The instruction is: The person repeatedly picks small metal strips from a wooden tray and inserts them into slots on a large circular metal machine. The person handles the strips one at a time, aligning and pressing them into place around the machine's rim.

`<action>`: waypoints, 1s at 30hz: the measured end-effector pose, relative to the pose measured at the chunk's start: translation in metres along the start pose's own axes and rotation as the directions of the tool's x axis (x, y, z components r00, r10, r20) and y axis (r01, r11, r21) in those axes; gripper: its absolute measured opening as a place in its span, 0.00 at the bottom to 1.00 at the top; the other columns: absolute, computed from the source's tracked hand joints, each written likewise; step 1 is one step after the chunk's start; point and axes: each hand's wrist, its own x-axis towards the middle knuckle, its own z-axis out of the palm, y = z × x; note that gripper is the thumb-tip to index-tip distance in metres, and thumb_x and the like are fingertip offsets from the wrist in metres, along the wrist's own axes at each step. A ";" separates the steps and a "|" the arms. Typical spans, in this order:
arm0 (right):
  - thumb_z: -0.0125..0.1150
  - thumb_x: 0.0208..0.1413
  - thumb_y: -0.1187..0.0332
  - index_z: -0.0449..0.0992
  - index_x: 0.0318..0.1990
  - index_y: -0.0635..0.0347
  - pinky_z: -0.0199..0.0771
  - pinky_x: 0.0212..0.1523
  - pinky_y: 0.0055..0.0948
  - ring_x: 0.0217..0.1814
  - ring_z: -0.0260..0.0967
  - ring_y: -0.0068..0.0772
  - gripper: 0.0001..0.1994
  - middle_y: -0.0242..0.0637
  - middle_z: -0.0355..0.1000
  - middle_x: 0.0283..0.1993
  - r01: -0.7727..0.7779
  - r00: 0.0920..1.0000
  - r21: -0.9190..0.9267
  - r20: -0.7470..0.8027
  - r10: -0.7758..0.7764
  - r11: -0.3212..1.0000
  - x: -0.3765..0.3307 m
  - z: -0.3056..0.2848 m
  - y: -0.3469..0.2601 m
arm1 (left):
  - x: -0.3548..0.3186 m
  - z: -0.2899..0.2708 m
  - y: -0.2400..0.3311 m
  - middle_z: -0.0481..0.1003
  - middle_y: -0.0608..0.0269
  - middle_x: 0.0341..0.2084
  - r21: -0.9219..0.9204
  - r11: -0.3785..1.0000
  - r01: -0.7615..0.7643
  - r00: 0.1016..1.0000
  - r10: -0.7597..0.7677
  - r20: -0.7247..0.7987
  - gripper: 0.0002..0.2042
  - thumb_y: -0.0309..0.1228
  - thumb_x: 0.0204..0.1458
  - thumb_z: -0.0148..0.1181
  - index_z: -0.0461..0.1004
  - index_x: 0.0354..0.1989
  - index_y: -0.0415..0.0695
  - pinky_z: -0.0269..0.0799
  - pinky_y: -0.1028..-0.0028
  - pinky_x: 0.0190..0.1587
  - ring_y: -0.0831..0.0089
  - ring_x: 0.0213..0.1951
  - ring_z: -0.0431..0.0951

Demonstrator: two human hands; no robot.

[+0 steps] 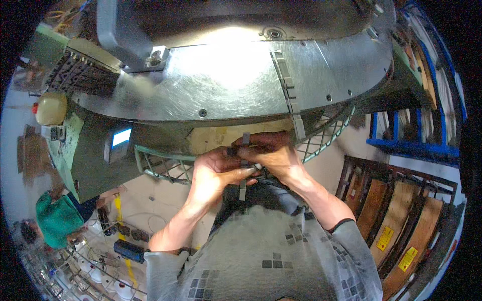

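Observation:
Close in front of my body, a narrow flat grey metal strip [243, 192] stands upright in the view between my two hands. My left hand [215, 168] pinches it from the left, thumb stretched across its front. From the right, my right hand [273, 153] closes on it with curled fingers. Small dark bits show between the fingertips, too small to make out. Beyond the hands is a shiny, scratched metal machine table [236, 100]. Slim metal pieces [285, 80] lie end to end across it, the nearest jutting past the front edge.
Green lattice guards [168, 168] curve below the table edge. At left are a lit screen [121, 137] and a yellowish jug [51, 109]. A wooden-slatted rack [396, 215] and blue shelving [411, 145] stand at right. Another person in green [59, 219] is at far lower left.

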 end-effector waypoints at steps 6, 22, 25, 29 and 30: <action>0.66 0.57 0.65 0.81 0.41 0.67 0.76 0.44 0.28 0.39 0.74 0.23 0.12 0.35 0.80 0.37 0.003 0.998 0.096 -0.058 0.003 0.995 -0.019 -0.008 0.005 | -0.019 0.008 -0.013 0.80 0.45 0.37 -0.112 0.986 0.123 0.989 -0.131 -0.065 0.15 0.13 0.50 0.62 0.73 0.47 0.31 0.85 0.63 0.33 0.53 0.35 0.85; 0.68 0.55 0.66 0.81 0.43 0.65 0.78 0.36 0.28 0.35 0.75 0.23 0.13 0.34 0.81 0.37 -0.059 0.998 0.138 0.008 0.058 0.989 -0.022 0.004 0.001 | -0.026 0.006 -0.015 0.80 0.48 0.38 -0.125 0.992 -0.024 0.999 0.018 -0.050 0.14 0.13 0.51 0.61 0.73 0.48 0.32 0.85 0.64 0.38 0.58 0.38 0.84; 0.69 0.55 0.69 0.80 0.46 0.66 0.77 0.41 0.27 0.41 0.75 0.24 0.14 0.35 0.80 0.41 -0.105 0.993 0.204 0.070 0.092 0.973 -0.012 0.006 -0.004 | -0.012 0.006 -0.011 0.80 0.46 0.41 -0.151 0.986 -0.074 0.995 0.063 -0.081 0.15 0.13 0.52 0.61 0.73 0.49 0.30 0.84 0.65 0.45 0.59 0.43 0.83; 0.70 0.55 0.67 0.81 0.46 0.64 0.76 0.43 0.27 0.43 0.75 0.26 0.14 0.35 0.79 0.41 -0.168 0.984 0.267 -0.009 0.177 0.949 0.011 0.006 -0.005 | 0.008 0.001 -0.002 0.79 0.46 0.42 -0.092 0.993 -0.071 0.996 0.065 -0.064 0.18 0.12 0.50 0.62 0.71 0.50 0.29 0.84 0.65 0.44 0.59 0.42 0.83; 0.70 0.55 0.67 0.81 0.46 0.64 0.76 0.43 0.27 0.43 0.75 0.26 0.14 0.36 0.79 0.42 -0.101 0.995 0.239 -0.001 0.104 0.966 0.012 0.005 -0.005 | 0.010 0.001 -0.001 0.79 0.46 0.43 -0.087 0.995 -0.056 0.997 0.051 -0.064 0.19 0.12 0.49 0.62 0.71 0.51 0.30 0.85 0.63 0.44 0.58 0.42 0.83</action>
